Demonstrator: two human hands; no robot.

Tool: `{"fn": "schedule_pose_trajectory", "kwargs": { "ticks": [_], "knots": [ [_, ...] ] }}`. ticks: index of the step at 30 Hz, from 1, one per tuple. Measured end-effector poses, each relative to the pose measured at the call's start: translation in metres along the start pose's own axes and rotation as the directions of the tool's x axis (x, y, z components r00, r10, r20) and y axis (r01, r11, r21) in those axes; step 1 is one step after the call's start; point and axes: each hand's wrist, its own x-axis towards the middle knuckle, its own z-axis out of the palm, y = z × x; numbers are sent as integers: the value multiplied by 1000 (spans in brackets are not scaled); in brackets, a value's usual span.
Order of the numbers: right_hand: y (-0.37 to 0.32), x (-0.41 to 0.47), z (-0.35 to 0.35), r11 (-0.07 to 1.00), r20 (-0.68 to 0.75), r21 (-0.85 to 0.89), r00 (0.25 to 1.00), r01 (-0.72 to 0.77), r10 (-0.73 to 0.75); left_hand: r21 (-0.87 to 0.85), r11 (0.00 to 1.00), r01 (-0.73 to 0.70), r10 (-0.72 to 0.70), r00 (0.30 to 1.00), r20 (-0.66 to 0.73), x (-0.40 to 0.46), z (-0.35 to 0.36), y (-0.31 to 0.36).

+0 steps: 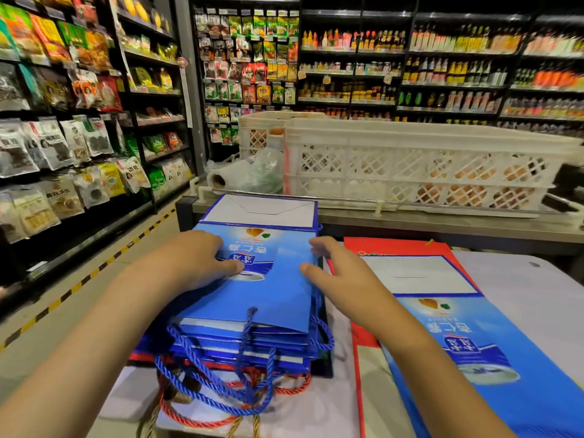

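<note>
Blue rope handles [221, 384] and red rope handles [196, 418] hang in loose loops over the near edge of the counter [537, 295]. They belong to a stack of flattened paper bags [246, 339] at the counter's left end, blue ones above and red showing at the bottom.

The top blue bag [278, 298] lies flat on the stack, print upside down to the viewer, its white base fold pointing away.

The left grip [202, 257] rests palm down on the left half of that bag, fingers laid straight across the print. The right grip [335, 273] is spread, thumb and fingertips touching the bag's right edge. Whether any finger reaches under the edge cannot be told.

Just to the right of the stack, a single blue bag [474, 343] lies flat on a red bag [395, 246].

Beyond the counter stand white lattice crates [410, 159], and a roll of clear plastic bags [221, 178] lies beside them. Packet shelves [63, 121] line the left aisle, and bottle shelves [458, 58] run along the back.
</note>
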Motion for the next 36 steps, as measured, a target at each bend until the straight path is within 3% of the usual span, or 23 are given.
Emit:
{"fn": "schedule_pose_trajectory", "kwargs": {
  "ticks": [5, 9, 11, 15, 19, 21, 29, 36],
  "knots": [
    [31, -39, -38, 987, 22, -154, 999, -35, 39, -34, 987, -159, 151, 975, -161, -25, 0, 58],
    [64, -76, -69, 945, 72, -309, 988, -107, 135, -82, 910, -407, 366, 879, -304, -48, 17, 124],
    [79, -98, -84, 930, 52, -337, 984, -146, 173, -131, 854, -504, 453, 842, -293, -56, 33, 153],
    [99, -145, -112, 902, 13, -378, 973, -207, 228, -223, 767, -602, 591, 798, -121, -64, 76, 189],
    [111, -164, -116, 836, 49, -496, 954, -235, 297, -201, 772, -603, 620, 785, 23, -61, 106, 197],
    [117, -163, -112, 820, 87, -529, 947, -218, 308, -166, 779, -605, 616, 787, 25, -57, 112, 196],
    [115, -134, -88, 838, 14, -487, 958, -245, 288, -252, 852, -460, 483, 875, 35, -37, 126, 181],
    [112, -116, -82, 868, 51, -434, 956, -240, 289, -272, 868, -416, 438, 899, 25, -19, 129, 174]
  ]
}}
